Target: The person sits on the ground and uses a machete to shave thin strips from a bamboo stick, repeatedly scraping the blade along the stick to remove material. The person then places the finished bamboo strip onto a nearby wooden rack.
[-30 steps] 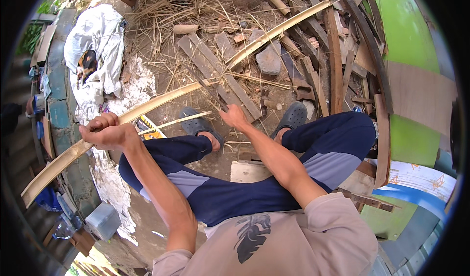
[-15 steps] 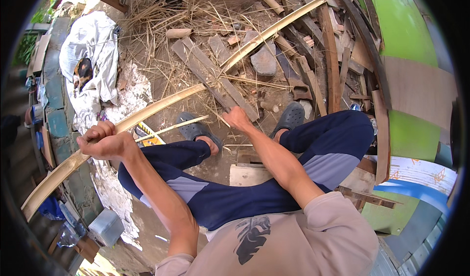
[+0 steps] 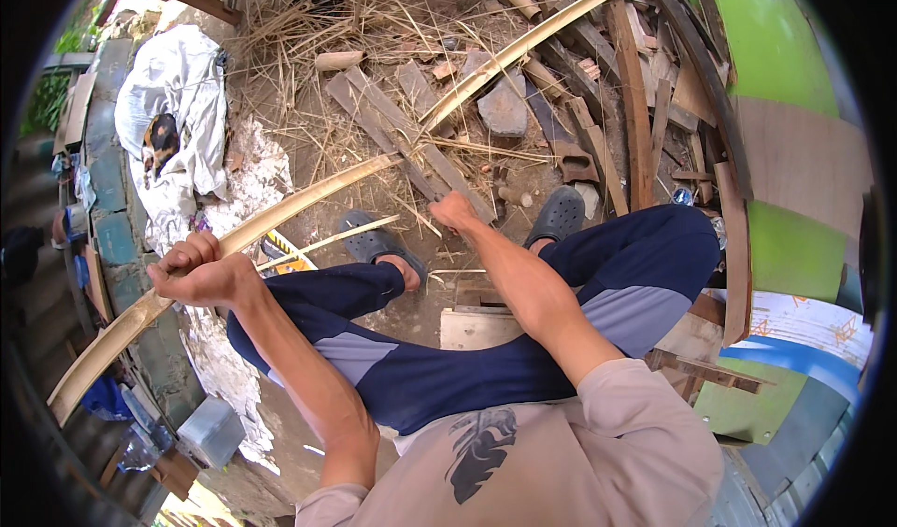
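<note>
A long, narrow, pale yellow split-bamboo strip [image 3: 322,189] runs diagonally across the frame, from the lower left edge up to the upper right, its hollow side showing. At centre left, the person's left hand [image 3: 201,270] is closed around it, palm turned up and fingers curled over. Near the centre of the frame, the right hand [image 3: 453,211] is curled shut around the lower end of a dark, narrow, blade-like tool [image 3: 418,179], which reaches up to the strip; its outline is hard to part from the grey-brown flat wooden boards [image 3: 458,183] lying behind it. A shorter, thin, pale strip [image 3: 336,237] lies just left of centre, near a dark grey perforated rubber clog [image 3: 369,239] on the person's left foot. Dry, straw-coloured slivers [image 3: 308,36] cover the brown ground at upper centre, with a rough grey stone block [image 3: 505,108] to their right. Long brown timber pieces [image 3: 635,97] crowd the upper right, beside bright green flat panels [image 3: 780,32]. At upper left, a black-and-orange cat [image 3: 162,142] lies on a crumpled white cloth [image 3: 192,83].
</note>
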Tool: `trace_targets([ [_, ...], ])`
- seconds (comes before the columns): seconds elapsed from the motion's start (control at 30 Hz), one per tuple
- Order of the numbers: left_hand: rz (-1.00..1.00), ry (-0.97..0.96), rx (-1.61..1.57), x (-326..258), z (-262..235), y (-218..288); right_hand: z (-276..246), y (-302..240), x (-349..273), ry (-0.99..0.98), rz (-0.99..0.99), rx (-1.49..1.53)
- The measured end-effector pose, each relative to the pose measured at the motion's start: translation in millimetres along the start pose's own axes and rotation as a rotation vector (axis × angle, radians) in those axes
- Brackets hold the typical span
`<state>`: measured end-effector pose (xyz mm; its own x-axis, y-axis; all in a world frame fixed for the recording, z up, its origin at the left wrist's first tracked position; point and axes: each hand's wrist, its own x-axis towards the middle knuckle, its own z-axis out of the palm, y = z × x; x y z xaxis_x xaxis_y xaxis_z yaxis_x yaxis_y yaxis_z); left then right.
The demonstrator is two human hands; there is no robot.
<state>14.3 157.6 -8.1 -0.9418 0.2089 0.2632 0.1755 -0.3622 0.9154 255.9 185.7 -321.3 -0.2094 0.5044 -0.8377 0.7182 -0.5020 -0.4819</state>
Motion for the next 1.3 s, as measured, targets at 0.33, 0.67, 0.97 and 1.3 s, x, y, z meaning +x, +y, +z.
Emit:
trace_targets([
  [0.33, 0.032, 0.172, 0.190, 5, -6, -5, 30, 47, -8, 0.192, -0.001, -0.029],
  [0.67, 0.056, 0.309, 0.105, 19, -24, -11, 10, 41, -20, -0.078, 0.062, 0.392],
  [0.97, 0.102, 0.268, 0.333, 4, -9, -3, 25, -16, -48, 0.152, -0.382, -0.002],
  [1.3, 0.099, 0.338, 0.302, 15, -7, -9, 23, -16, -46, 0.208, -0.272, -0.073],
])
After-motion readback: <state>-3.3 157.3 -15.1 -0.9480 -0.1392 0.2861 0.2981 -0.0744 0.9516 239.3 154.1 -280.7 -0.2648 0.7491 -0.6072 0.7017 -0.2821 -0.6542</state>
